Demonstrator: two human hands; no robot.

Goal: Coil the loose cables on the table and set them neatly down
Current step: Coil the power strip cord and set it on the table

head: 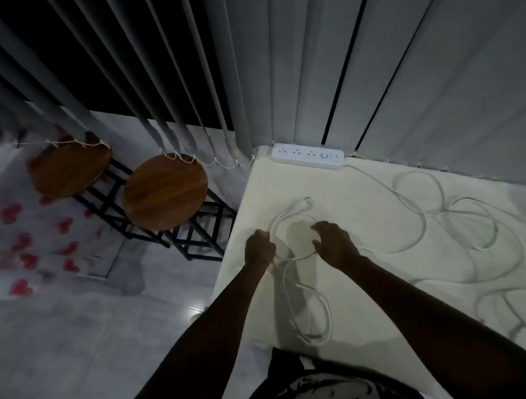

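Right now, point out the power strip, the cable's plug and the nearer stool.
power strip (308,156): head view, middle of its white top face.
plug (304,201): head view, white plug body at the cable's end.
nearer stool (165,191): head view, centre of its round wooden seat.

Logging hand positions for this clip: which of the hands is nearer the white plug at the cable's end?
Right. The right hand hovers just below-right of the white plug; the left hand, gripping the white cable, sits farther below-left.
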